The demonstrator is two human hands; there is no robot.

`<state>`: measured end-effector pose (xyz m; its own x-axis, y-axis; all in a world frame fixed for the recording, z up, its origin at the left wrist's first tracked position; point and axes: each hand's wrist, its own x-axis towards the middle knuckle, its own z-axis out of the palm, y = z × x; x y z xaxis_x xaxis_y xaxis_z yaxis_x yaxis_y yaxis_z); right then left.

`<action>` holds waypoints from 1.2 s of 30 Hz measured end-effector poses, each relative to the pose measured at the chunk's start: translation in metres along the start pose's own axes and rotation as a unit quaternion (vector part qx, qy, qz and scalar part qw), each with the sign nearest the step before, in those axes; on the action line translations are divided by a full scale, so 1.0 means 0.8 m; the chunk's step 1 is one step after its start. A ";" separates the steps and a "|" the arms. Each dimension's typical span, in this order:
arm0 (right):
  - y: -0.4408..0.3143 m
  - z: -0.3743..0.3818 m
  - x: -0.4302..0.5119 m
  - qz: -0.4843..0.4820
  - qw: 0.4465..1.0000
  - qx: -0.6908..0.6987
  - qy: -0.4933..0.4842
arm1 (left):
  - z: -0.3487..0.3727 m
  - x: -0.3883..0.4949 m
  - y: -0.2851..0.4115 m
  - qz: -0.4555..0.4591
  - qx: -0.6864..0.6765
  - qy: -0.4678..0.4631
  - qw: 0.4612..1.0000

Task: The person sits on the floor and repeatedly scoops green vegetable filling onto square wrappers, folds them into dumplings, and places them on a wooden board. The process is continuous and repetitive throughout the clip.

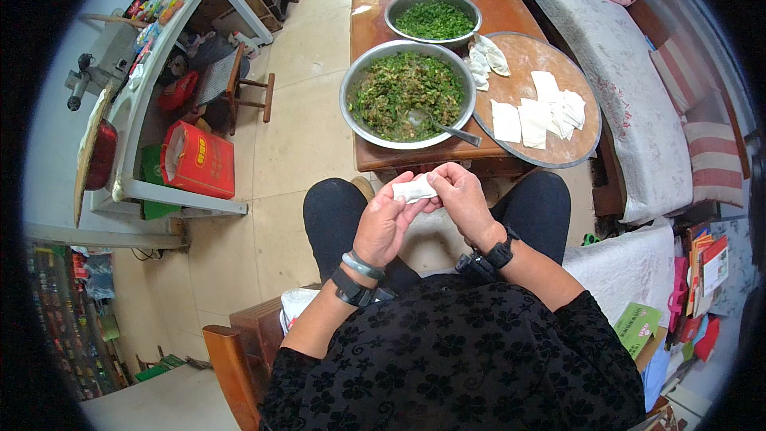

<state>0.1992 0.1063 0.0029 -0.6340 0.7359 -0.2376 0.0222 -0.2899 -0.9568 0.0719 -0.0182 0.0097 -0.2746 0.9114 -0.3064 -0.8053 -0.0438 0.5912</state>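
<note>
A folded white dumpling (414,190) lies across the fingers of my left hand (383,215), and my right hand (464,197) pinches its right end. Both hands are above my lap, just short of the table edge. Beyond them stands a metal bowl (347,99) of mixed green filling with a metal spoon (458,133) in it. To the right, a round wooden board (520,54) holds white dough wrappers (532,123), some single and some overlapping in a pile, and several folded dumplings (492,55) near its left edge.
Behind the filling bowl is a second metal bowl (389,15) of chopped greens. The wooden table (374,158) bears both bowls, and the board overhangs its right side. A covered bench (628,90) runs along the right. At left are a small chair (233,87) and a red bag (200,161).
</note>
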 end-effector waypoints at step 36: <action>0.009 -0.003 0.001 0.111 0.980 0.157 -0.050 | -0.019 0.006 -0.005 -0.038 0.322 0.109 0.940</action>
<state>0.2004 0.1061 -0.0042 -0.7138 0.5740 -0.4012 -0.0604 -0.6213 -0.7813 0.0657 -0.0201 -0.0053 -0.3867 0.7934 -0.4701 -0.3616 0.3385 0.8687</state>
